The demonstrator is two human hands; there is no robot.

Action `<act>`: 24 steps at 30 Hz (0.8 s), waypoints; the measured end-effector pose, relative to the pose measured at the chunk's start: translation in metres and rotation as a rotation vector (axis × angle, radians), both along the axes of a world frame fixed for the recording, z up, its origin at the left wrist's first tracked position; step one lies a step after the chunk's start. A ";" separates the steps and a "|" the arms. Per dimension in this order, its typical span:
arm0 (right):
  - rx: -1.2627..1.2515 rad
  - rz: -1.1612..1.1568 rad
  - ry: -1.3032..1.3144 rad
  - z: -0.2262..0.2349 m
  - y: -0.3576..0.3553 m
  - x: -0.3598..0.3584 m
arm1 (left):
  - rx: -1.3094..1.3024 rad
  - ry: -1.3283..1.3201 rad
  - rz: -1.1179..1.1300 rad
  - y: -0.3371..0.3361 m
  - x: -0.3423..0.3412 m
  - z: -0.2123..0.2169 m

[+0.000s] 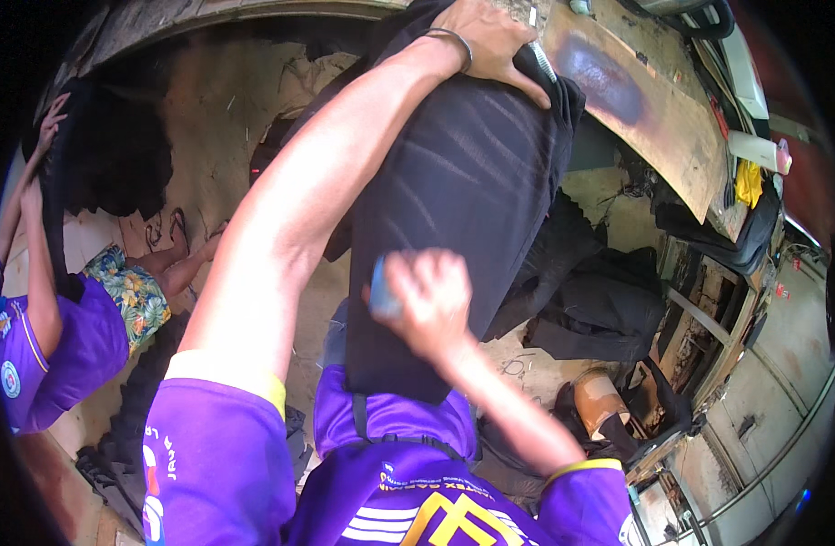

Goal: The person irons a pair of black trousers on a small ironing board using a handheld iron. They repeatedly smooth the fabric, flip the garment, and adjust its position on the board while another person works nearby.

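A black trouser leg (pixel 454 191) with pale crease-like streaks lies stretched out before me, its lower end reaching my lap. My left hand (pixel 495 45), a dark band at its wrist, presses on the far end of the cloth, thumb apart from the fingers. A whitish strip (pixel 543 64) shows beside that thumb. My right hand (pixel 428 300), slightly blurred, is closed round a light blue block (pixel 382 289) against the lower part of the leg. What supports the trousers is mostly hidden under the cloth.
A stained wooden worktop (pixel 654 109) stands at the far right, with a yellow cloth (pixel 749 184) by its edge. Dark garments (pixel 599 309) lie heaped right of me, near a tan container (pixel 599 400). At left, another person (pixel 72 337) handles black cloth (pixel 117 150).
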State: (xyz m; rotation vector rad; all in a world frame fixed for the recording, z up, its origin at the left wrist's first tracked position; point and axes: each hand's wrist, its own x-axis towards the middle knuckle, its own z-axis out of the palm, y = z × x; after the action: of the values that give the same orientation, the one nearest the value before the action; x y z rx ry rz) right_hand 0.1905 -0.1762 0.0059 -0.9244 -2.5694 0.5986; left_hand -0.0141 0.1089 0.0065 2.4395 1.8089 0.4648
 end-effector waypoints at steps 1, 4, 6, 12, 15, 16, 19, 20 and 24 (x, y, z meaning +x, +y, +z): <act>-0.055 0.001 -0.029 0.003 -0.045 0.014 | -0.137 -0.010 -0.004 0.000 -0.001 0.002; -0.102 0.129 0.046 0.039 -0.097 0.034 | -0.199 0.016 0.011 -0.002 0.003 0.010; -0.291 0.253 0.074 0.050 -0.045 0.030 | -0.007 0.026 0.064 -0.003 0.004 0.014; 0.141 -0.245 0.013 -0.029 0.105 0.019 | -0.105 0.076 0.057 0.004 0.001 0.015; 0.055 -0.193 0.038 -0.008 -0.012 0.034 | -0.237 0.069 0.050 0.006 0.001 0.014; -0.024 -0.209 0.013 0.010 -0.050 0.038 | -0.262 0.062 0.052 0.006 0.002 0.014; -0.185 0.034 0.073 0.056 -0.087 0.045 | -0.177 0.044 0.077 0.001 0.003 0.017; -0.281 0.168 0.055 0.061 -0.071 0.045 | -0.116 0.043 0.091 -0.001 0.003 0.017; 0.192 -0.106 0.086 0.028 0.081 0.025 | -0.102 0.032 0.095 -0.003 0.003 0.019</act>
State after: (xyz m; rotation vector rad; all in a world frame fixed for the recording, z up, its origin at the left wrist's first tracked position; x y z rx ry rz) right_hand 0.2159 -0.0947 0.0335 -0.9405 -2.4335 0.3465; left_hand -0.0111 0.1057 0.0258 2.3151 1.9176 0.3333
